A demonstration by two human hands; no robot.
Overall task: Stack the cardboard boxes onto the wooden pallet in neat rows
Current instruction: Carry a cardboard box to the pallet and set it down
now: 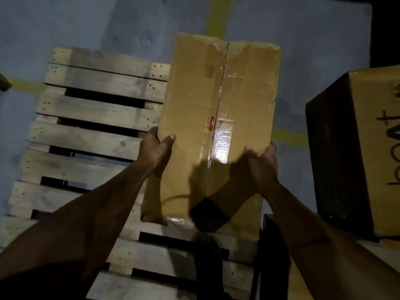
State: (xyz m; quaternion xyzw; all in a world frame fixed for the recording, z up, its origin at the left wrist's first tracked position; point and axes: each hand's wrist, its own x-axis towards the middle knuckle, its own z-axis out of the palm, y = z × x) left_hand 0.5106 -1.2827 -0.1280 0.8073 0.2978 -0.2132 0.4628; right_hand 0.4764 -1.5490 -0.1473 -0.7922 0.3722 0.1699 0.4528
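Two hands grasp a taped cardboard box (218,118) over the wooden pallet's (91,118) right side: left hand (157,151) and right hand (263,164) clasp opposite edges, fingers hidden underneath. Another box (368,148) is cut off at right.

Black handwritten lettering reading roughly "boat", turned sideways, on the top face of the brown cardboard box (372,148) at the right edge, last letter "t" clear, the rest partly cut off, small red mark on the taped tan cardboard box (218,109), unreadable
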